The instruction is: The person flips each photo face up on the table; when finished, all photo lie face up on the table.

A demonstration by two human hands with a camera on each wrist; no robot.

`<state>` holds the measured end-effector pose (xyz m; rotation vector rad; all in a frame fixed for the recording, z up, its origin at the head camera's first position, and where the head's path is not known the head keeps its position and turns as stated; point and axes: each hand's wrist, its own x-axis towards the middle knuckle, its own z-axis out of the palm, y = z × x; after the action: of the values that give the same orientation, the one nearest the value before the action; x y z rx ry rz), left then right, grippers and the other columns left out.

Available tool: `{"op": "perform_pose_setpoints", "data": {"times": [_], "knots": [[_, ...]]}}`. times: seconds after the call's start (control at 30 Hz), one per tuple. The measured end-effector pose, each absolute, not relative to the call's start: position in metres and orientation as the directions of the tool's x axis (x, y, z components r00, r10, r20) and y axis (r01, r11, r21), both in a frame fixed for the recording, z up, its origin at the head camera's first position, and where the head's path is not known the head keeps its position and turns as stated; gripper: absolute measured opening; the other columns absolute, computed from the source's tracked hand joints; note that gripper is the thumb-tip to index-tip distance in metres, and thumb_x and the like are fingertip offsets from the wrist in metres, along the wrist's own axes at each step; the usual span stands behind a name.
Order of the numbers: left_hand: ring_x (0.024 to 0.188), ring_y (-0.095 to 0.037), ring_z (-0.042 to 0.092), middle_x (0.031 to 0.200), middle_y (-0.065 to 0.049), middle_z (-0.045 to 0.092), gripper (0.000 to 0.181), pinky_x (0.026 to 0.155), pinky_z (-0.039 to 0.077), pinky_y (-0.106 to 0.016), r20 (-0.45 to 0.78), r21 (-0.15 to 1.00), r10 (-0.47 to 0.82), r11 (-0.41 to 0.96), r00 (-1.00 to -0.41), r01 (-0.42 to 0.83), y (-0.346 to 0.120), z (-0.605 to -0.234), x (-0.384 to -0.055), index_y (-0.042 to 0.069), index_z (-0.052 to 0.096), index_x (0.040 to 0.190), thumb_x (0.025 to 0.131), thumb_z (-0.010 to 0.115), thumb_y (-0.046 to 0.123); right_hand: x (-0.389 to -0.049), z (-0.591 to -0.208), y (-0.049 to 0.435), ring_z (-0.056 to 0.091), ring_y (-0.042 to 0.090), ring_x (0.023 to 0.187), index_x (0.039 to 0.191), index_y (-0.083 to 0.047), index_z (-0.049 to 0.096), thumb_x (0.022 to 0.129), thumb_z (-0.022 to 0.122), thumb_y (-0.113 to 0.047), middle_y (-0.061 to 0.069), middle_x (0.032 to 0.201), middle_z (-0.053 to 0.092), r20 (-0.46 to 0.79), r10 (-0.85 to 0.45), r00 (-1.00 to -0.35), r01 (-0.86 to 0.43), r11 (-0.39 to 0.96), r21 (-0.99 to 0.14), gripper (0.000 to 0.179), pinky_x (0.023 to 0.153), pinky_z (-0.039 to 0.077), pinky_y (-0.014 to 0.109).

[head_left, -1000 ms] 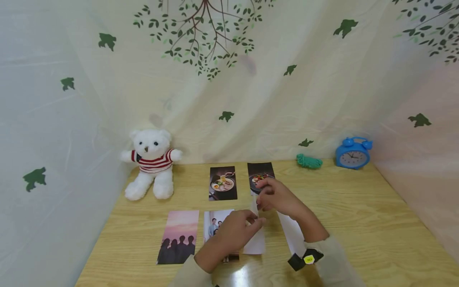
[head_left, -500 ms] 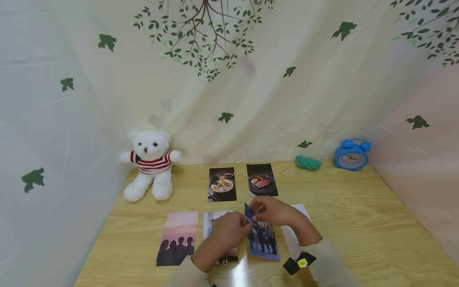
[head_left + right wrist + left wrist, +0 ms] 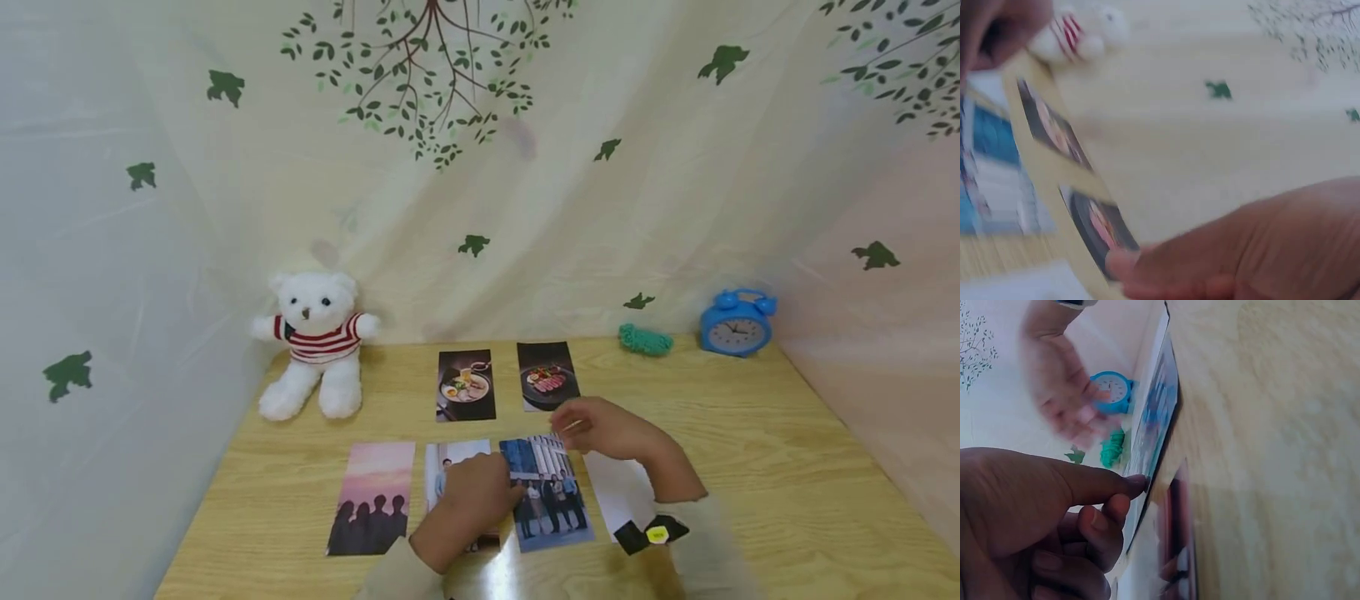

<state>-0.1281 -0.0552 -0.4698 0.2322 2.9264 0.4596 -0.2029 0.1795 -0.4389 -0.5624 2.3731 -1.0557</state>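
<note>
A photo of a standing group of people (image 3: 555, 508) lies face up in the front row in the head view. My left hand (image 3: 474, 500) is at its left side, covering much of a family photo (image 3: 439, 477). In the left wrist view, the left thumb and curled index finger pinch the group photo's edge (image 3: 1159, 419). My right hand (image 3: 611, 429), fingers loosely bent and holding nothing, hovers past the group photo's upper right corner. Under its wrist lies a white, blank-faced card (image 3: 618, 487), partly hidden by the forearm.
A sunset silhouette photo (image 3: 371, 500) lies front left. Behind are a noodle-bowl photo (image 3: 466, 385) and a meat-dish photo (image 3: 549, 377). A white teddy bear (image 3: 318, 346), a green cord bundle (image 3: 646, 340) and a blue alarm clock (image 3: 738, 325) stand along the back cloth.
The group photo, white side showing at first, has been turned over and now lies picture up. My right hand has let go of it and moved off to the right.
</note>
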Motion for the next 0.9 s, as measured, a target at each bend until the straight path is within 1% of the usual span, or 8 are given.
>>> {"op": "perform_pose_setpoints", "data": {"times": [0.13, 0.23, 0.3, 0.37, 0.5, 0.63, 0.77, 0.9], "knots": [[0.053, -0.017, 0.049, 0.059, 0.000, 0.054, 0.051, 0.051, 0.041, -0.039, -0.137, 0.307, 0.179, 0.943, -0.974, 0.130, -0.052, -0.468, -0.129, 0.016, 0.055, 0.057, 0.091, 0.079, 0.046, -0.208, -0.434, 0.226, 0.063, 0.025, 0.089, 0.122, 0.004, 0.063, 0.086, 0.084, -0.003, 0.018, 0.104, 0.066, -0.306, -0.281, -0.910, -0.022, 0.768, -0.640, 0.042, 0.071, 0.054, 0.037], [0.051, -0.013, 0.045, 0.056, 0.005, 0.048, 0.053, 0.049, 0.038, -0.034, -0.116, 0.356, 0.228, 0.918, -0.967, 0.174, -0.045, -0.465, -0.128, 0.019, 0.050, 0.057, 0.093, 0.077, 0.047, -0.210, -0.437, 0.252, 0.060, 0.028, 0.089, 0.120, 0.003, 0.063, 0.078, 0.092, -0.011, 0.019, 0.105, 0.064, -0.341, -0.190, -0.921, 0.036, 0.828, -0.559, 0.053, 0.075, 0.053, 0.041], [0.052, -0.009, 0.044, 0.058, 0.008, 0.047, 0.050, 0.050, 0.035, -0.030, -0.090, 0.398, 0.301, 0.885, -0.949, 0.243, -0.034, -0.465, -0.127, 0.020, 0.050, 0.059, 0.094, 0.077, 0.044, -0.211, -0.442, 0.263, 0.060, 0.029, 0.091, 0.120, 0.002, 0.061, 0.076, 0.095, -0.015, 0.020, 0.107, 0.064, -0.350, -0.178, -0.920, 0.045, 0.838, -0.544, 0.058, 0.078, 0.054, 0.043], [0.058, -0.006, 0.046, 0.065, 0.010, 0.051, 0.039, 0.053, 0.037, -0.026, -0.069, 0.415, 0.404, 0.843, -0.912, 0.342, -0.018, -0.465, -0.128, 0.020, 0.060, 0.067, 0.095, 0.078, 0.040, -0.212, -0.449, 0.268, 0.060, 0.030, 0.093, 0.119, 0.001, 0.061, 0.074, 0.096, -0.016, 0.020, 0.108, 0.064, -0.357, -0.178, -0.917, 0.048, 0.840, -0.541, 0.059, 0.080, 0.053, 0.043], [0.076, -0.006, 0.059, 0.090, 0.009, 0.066, 0.016, 0.062, 0.048, -0.025, -0.043, 0.340, 0.524, 0.808, -0.851, 0.480, 0.019, -0.462, -0.129, 0.023, 0.079, 0.093, 0.091, 0.083, 0.038, -0.214, -0.457, 0.269, 0.057, 0.027, 0.088, 0.116, -0.002, 0.061, 0.074, 0.095, -0.012, 0.015, 0.102, 0.061, -0.360, -0.178, -0.916, 0.049, 0.839, -0.541, 0.055, 0.077, 0.050, 0.038], [0.087, -0.009, 0.064, 0.105, 0.009, 0.069, 0.027, 0.067, 0.053, -0.027, -0.074, 0.201, 0.570, 0.812, -0.819, 0.547, 0.048, -0.461, -0.127, 0.028, 0.081, 0.109, 0.087, 0.085, 0.044, -0.214, -0.457, 0.267, 0.058, 0.028, 0.089, 0.115, -0.003, 0.063, 0.074, 0.095, -0.009, 0.017, 0.103, 0.061, -0.351, -0.156, -0.923, 0.063, 0.840, -0.538, 0.053, 0.077, 0.052, 0.038], [0.087, -0.010, 0.059, 0.107, 0.010, 0.066, 0.031, 0.070, 0.052, -0.028, -0.123, 0.126, 0.592, 0.805, -0.796, 0.579, 0.063, -0.463, -0.124, 0.029, 0.080, 0.111, 0.086, 0.085, 0.048, -0.214, -0.455, 0.266, 0.059, 0.029, 0.092, 0.116, -0.003, 0.064, 0.073, 0.095, -0.008, 0.020, 0.107, 0.063, -0.338, -0.142, -0.930, 0.068, 0.841, -0.537, 0.053, 0.079, 0.053, 0.041], [0.085, -0.011, 0.058, 0.106, 0.010, 0.065, 0.031, 0.069, 0.051, -0.028, -0.131, 0.123, 0.591, 0.807, -0.796, 0.578, 0.065, -0.467, -0.123, 0.030, 0.080, 0.109, 0.084, 0.087, 0.047, -0.214, -0.459, 0.269, 0.059, 0.029, 0.092, 0.113, -0.002, 0.063, 0.072, 0.095, -0.007, 0.019, 0.107, 0.062, -0.331, -0.154, -0.931, 0.061, 0.828, -0.558, 0.052, 0.078, 0.052, 0.039]]}}
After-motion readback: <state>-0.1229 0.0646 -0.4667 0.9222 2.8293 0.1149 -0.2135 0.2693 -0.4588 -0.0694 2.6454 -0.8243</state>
